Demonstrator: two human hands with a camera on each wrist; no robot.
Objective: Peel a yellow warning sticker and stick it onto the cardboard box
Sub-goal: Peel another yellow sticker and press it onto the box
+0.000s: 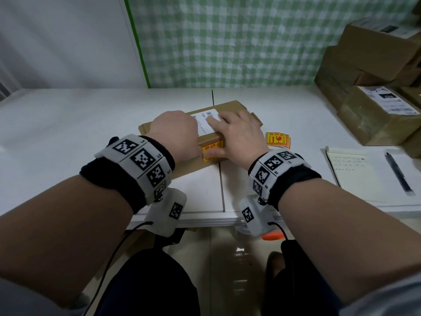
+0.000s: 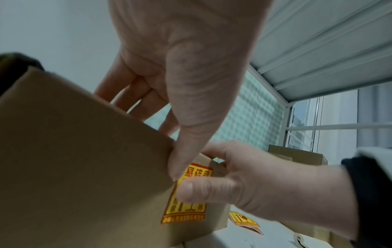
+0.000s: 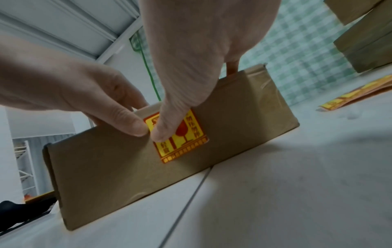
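Both hands at frame centre on the box (image 1: 182, 142): left hand (image 1: 174, 133) and right hand (image 1: 240, 135) flat-fingered, thumbs pressing the sticker (image 3: 180, 137) on its near side.

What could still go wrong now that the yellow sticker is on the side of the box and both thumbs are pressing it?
The yellow sticker sits near the top edge of the cardboard box; only the right hand thumb covers its upper part, so the lower corners may stay unpressed and lift. The left hand thumb presses just beside it, so a sideways rub might crease the sticker. Pushing on the near side could also slide the box across the table.
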